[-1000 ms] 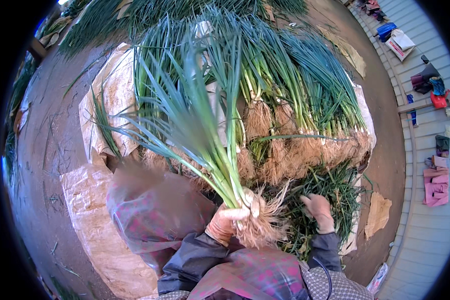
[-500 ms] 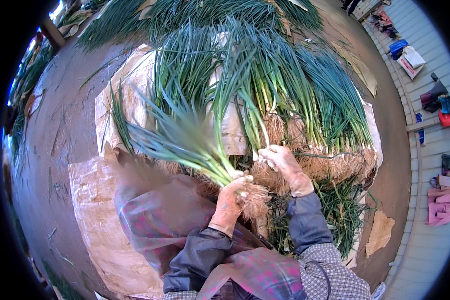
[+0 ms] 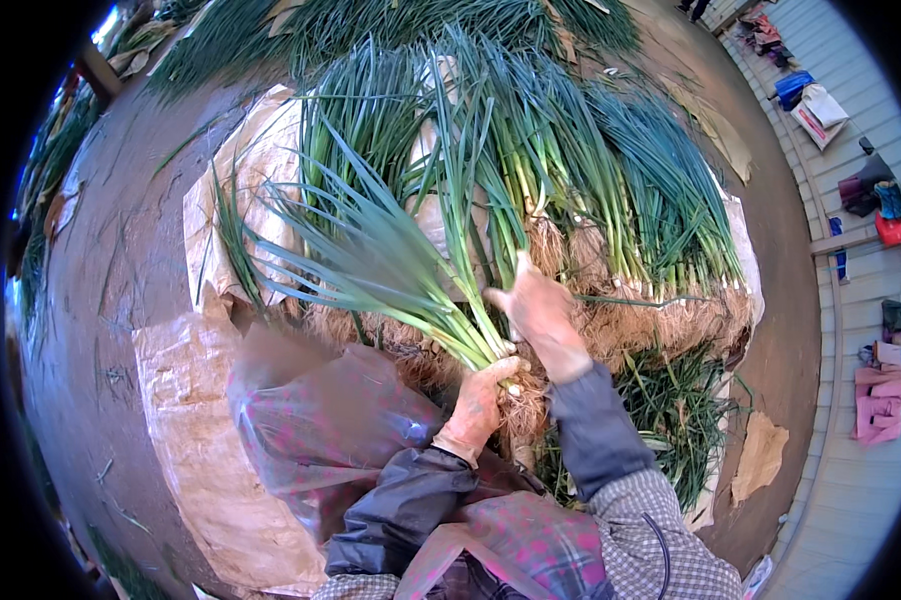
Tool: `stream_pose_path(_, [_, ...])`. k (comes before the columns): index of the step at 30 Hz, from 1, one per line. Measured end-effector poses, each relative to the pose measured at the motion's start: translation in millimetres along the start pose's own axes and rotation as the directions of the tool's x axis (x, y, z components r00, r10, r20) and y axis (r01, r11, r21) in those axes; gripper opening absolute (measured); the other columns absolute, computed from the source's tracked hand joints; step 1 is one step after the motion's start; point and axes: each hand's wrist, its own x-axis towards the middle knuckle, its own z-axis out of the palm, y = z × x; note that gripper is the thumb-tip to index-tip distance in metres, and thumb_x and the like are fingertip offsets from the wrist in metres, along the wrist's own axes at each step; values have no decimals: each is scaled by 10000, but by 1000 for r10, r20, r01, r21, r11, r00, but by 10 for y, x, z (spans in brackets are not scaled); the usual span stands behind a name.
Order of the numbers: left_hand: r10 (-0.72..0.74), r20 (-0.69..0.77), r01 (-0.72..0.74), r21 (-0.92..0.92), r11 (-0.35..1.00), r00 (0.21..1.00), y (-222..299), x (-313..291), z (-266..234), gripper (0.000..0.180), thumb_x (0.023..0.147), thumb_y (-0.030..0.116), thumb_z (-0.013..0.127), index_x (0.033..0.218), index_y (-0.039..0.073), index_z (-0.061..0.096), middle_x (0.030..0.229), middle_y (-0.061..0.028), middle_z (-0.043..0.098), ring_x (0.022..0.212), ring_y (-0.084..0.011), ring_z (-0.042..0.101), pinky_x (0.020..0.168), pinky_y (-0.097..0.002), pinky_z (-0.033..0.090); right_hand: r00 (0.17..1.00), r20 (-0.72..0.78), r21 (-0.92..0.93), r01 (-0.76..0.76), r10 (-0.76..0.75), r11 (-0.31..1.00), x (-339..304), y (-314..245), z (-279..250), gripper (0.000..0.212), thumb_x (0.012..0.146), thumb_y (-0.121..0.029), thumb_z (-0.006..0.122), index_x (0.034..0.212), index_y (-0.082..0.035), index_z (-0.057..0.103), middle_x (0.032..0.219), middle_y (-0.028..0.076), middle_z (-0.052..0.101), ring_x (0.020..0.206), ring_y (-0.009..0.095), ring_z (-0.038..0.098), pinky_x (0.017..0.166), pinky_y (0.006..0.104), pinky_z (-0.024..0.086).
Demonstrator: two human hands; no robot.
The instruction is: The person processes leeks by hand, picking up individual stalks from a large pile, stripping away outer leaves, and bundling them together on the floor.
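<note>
In front of my body, my left hand [image 3: 476, 408] is closed around the lower ends of a bunch of green onions [image 3: 435, 308]. Their leaves fan up and to the left, and the tangled roots [image 3: 521, 402] hang out past my fingers. Just above and to the right, my right hand [image 3: 538, 308] is closed on a green onion stalk, its pale stem [image 3: 522, 262] showing at the thumb side. How many stalks it grips is hidden. Beyond both hands lie rows of green onions [image 3: 570, 150], leaves pointing away and roots toward me.
Tan sheeting [image 3: 205, 460] lies on the floor at the left. Loose leaf trimmings [image 3: 680, 425] are heaped right of my right forearm. More green onions [image 3: 430, 25] lie at the back. Bags and clothing hang along a pale corrugated wall [image 3: 800, 520] at the right.
My right hand has moved up slightly and turned around the stalk. My left hand has shifted a little to the right with its bunch, bringing the two hands closer.
</note>
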Motion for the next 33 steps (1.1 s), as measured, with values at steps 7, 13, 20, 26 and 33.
stream_pose_path(7, [-55, 156, 67, -78, 995, 986, 114, -103, 15, 281, 811, 25, 610, 1088, 13, 569, 941, -97, 667, 698, -134, 611, 550, -229, 484, 883, -464, 255, 203, -64, 945, 452, 367, 171, 390, 957, -415, 469, 917, -58, 621, 682, 190, 633, 625, 365, 629, 566, 472, 475])
stream_pose_path(13, [-51, 149, 55, -26, 998, 988, 52, -40, 56, 256, 798, 32, 636, 1053, 16, 631, 851, -43, 674, 659, -107, 597, 531, -216, 469, 587, -786, -47, 254, -193, 966, 305, 430, 527, 280, 993, -320, 472, 802, -122, 523, 461, 20, 430, 360, 170, 443, 350, 330, 352])
stream_pose_path(20, [89, -13, -89, -90, 992, 996, 46, -19, -56, 224, 768, -15, 632, 990, 15, 612, 828, -56, 654, 644, -121, 605, 500, -235, 478, 898, -288, 474, 435, -332, 765, -651, 472, 506, 266, 982, -278, 524, 850, -58, 598, 576, -41, 477, 450, 57, 401, 385, 231, 332])
stream_pose_path(26, [138, 13, -136, -107, 985, 990, -22, 105, -116, 229, 801, -3, 575, 1027, -11, 607, 864, -77, 651, 715, -178, 644, 597, -282, 528, 939, -79, 994, 100, -334, 44, -1186, 458, 12, 251, 996, -191, 465, 1009, 22, 597, 755, 39, 582, 585, 83, 526, 522, 220, 452])
stream_pose_path(33, [72, 102, -62, -101, 993, 992, 22, -5, -27, 257, 788, 20, 583, 1041, -19, 612, 880, -91, 660, 744, -190, 657, 632, -288, 545, 991, 29, 851, 43, -130, 523, -134, 541, -150, 462, 904, -451, 549, 1057, -20, 609, 738, 2, 444, 736, 130, 498, 617, 256, 466])
